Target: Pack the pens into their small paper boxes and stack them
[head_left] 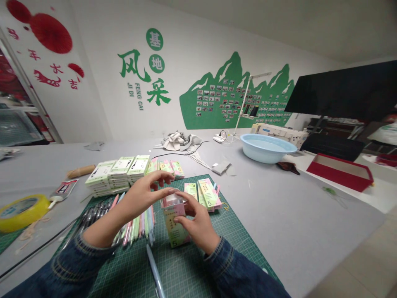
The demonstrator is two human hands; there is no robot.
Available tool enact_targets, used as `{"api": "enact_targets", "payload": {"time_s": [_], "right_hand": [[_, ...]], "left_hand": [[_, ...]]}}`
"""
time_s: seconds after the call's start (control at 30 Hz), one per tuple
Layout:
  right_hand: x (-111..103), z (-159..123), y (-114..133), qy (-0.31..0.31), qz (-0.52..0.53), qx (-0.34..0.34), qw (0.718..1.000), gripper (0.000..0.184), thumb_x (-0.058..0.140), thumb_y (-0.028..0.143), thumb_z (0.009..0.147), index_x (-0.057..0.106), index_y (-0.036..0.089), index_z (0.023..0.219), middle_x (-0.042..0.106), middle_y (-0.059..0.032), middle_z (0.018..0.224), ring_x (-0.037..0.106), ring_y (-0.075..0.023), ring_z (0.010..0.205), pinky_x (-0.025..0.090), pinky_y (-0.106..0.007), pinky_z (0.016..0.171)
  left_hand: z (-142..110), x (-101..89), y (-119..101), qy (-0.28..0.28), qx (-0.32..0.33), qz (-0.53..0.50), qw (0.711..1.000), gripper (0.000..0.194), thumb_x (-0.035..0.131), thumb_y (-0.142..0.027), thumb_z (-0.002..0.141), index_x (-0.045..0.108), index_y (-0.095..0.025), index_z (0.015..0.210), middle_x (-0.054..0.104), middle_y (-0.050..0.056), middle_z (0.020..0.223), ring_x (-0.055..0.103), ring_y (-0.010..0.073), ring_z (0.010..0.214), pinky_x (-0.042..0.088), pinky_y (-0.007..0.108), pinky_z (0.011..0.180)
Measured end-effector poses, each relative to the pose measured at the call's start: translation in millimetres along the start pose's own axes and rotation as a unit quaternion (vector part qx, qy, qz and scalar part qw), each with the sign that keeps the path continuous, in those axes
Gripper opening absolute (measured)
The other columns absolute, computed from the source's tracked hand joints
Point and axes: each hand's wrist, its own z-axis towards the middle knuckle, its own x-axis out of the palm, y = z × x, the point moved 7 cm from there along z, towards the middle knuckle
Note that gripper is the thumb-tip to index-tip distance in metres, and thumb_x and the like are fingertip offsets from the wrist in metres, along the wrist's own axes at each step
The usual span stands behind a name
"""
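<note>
A small pink and green box (174,227) stands upright on the green cutting mat (198,269), its pale top flap raised. My right hand (198,219) grips the box from the right, thumb on its front face. Above the box top hovers my left hand (145,194), fingers curved and apart, its thumb close to the flap; whether the thumb touches it I cannot tell. Below my left forearm lie rows of pastel pens (139,225) and dark pens (93,215). One blue-grey pen (155,271) lies alone nearer me. More pink and green boxes (206,192) rest behind my right hand.
Stacked white and green boxes (119,171) stand at the back left, near yellow tape (23,212) and a glue tube (63,190). Cloth scraps (182,141), a blue basin (267,148) and a red box lid (339,171) sit farther back and right.
</note>
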Motion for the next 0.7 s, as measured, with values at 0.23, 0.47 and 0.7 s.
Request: {"api": "enact_targets", "payload": {"time_s": [0.23, 0.47, 0.7], "right_hand": [[-0.5, -0.7, -2.9, -0.001, -0.001, 0.012, 1.000, 0.070, 0.068, 0.002, 0.070, 0.058, 0.030, 0.133, 0.069, -0.0032, 0.125, 0.071, -0.0217, 0.096, 0.058, -0.040, 0.090], [1.6, -0.9, 2.7, 0.007, 0.005, 0.001, 1.000, 0.068, 0.067, 0.003, 0.070, 0.060, 0.030, 0.131, 0.064, -0.0029, 0.135, 0.071, -0.0209, 0.098, 0.058, -0.038, 0.090], [-0.2, -0.3, 5.6, -0.002, 0.016, 0.003, 1.000, 0.065, 0.067, 0.005, 0.070, 0.061, 0.028, 0.130, 0.063, -0.0038, 0.136, 0.071, -0.0203, 0.097, 0.058, -0.037, 0.091]], "left_hand": [[-9.5, -0.6, 12.1, 0.061, -0.031, 0.052, 0.996, 0.020, 0.062, -0.041, 0.086, 0.069, -0.022, 0.090, 0.071, 0.001, 0.081, 0.064, 0.0196, 0.076, 0.045, 0.029, 0.068], [-10.4, -2.5, 2.8, 0.059, -0.003, 0.051, 0.997, 0.019, 0.063, -0.035, 0.085, 0.069, -0.024, 0.099, 0.074, 0.002, 0.092, 0.065, 0.0197, 0.081, 0.045, 0.029, 0.069], [-16.1, -1.3, 9.1, 0.026, 0.023, 0.062, 0.997, 0.025, 0.056, -0.043, 0.091, 0.072, -0.025, 0.097, 0.072, 0.004, 0.099, 0.063, 0.0201, 0.087, 0.045, 0.029, 0.073]]}}
